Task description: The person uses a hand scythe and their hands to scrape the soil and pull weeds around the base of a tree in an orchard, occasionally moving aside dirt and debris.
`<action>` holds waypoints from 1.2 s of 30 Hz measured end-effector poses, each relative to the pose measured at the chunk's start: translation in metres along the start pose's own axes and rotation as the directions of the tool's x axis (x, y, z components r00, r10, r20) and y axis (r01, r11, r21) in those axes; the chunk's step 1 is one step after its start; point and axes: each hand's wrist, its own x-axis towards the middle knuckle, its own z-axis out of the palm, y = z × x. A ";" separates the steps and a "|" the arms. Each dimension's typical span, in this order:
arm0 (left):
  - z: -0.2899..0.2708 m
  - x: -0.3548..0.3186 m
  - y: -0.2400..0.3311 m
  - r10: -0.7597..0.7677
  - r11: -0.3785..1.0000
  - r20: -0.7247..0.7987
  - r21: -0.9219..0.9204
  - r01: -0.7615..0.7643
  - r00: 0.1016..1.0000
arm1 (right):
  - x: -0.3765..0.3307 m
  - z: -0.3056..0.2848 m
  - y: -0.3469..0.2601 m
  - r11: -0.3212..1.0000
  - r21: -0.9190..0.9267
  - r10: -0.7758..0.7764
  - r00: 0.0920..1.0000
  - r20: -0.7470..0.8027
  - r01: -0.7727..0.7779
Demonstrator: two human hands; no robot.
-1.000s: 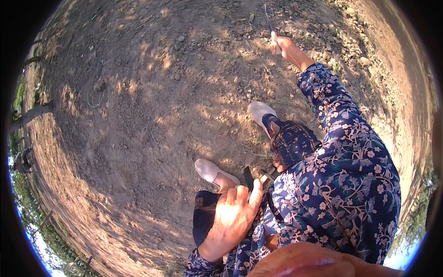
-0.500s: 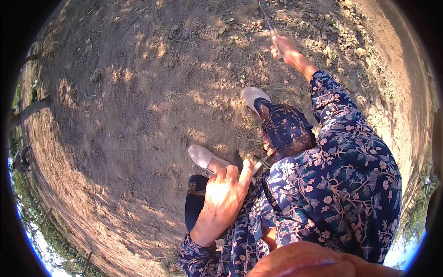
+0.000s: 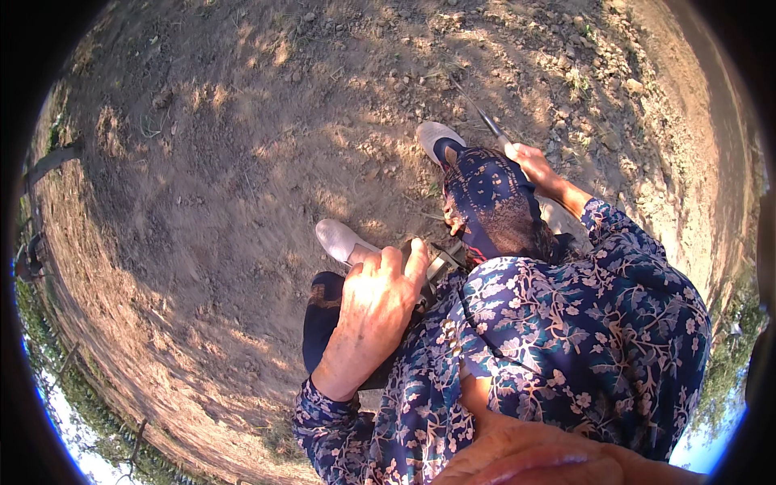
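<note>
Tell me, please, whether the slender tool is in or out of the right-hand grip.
In: the slender tool has its near end inside the right-hand grip, its dark length sticking out beyond.

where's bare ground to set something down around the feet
Widest: shaded dirt between left shoe and the dark trunk at far left. Smaller: between left shoe and right shoe. Crowded: around the left hand and trouser leg, and stony ground right of the tool in the right hand.
</note>
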 end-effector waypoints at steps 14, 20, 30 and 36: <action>0.004 -0.003 -0.007 -0.060 0.998 0.004 0.000 0.060 0.998 | 0.203 0.053 -0.170 0.933 0.168 -0.312 0.948 -0.055 0.317; -0.002 0.003 -0.010 -0.048 0.998 0.026 -0.045 0.049 0.999 | 0.216 0.055 -0.152 0.946 0.055 -0.320 0.947 -0.014 0.320; -0.004 -0.001 -0.001 -0.035 0.998 0.018 -0.042 0.036 0.999 | 0.146 0.063 -0.152 0.988 -0.064 -0.148 0.971 -0.188 0.139; -0.002 0.001 -0.006 -0.067 0.997 0.044 -0.026 0.068 0.997 | 0.178 0.069 -0.165 0.955 0.051 -0.287 0.952 -0.107 0.294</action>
